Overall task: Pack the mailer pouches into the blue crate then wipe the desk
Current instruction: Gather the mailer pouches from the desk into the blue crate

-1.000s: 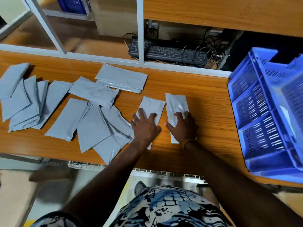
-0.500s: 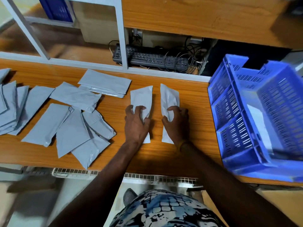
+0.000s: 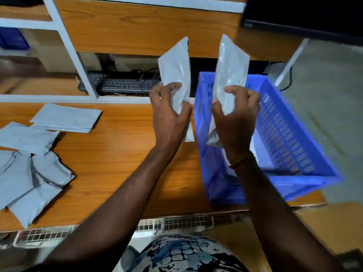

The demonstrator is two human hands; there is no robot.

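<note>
Left hand [image 3: 169,116] fingers pinching pouch [image 3: 174,73]; right hand [image 3: 235,118] pinching second pouch [image 3: 229,75], raised above blue crate [image 3: 290,138] at counter [image 3: 121,154] right edge. Light, limp, slick film: grip lower end.

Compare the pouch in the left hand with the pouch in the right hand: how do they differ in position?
The left-hand pouch is held over the desk, just left of the blue crate; the right-hand pouch is held in front of the crate's opening. The left hand hides most of its pouch's lower end; the right hand leaves a lower corner showing. Both are grey, upright, lifted off the desk and gripped by curled fingers.
</note>
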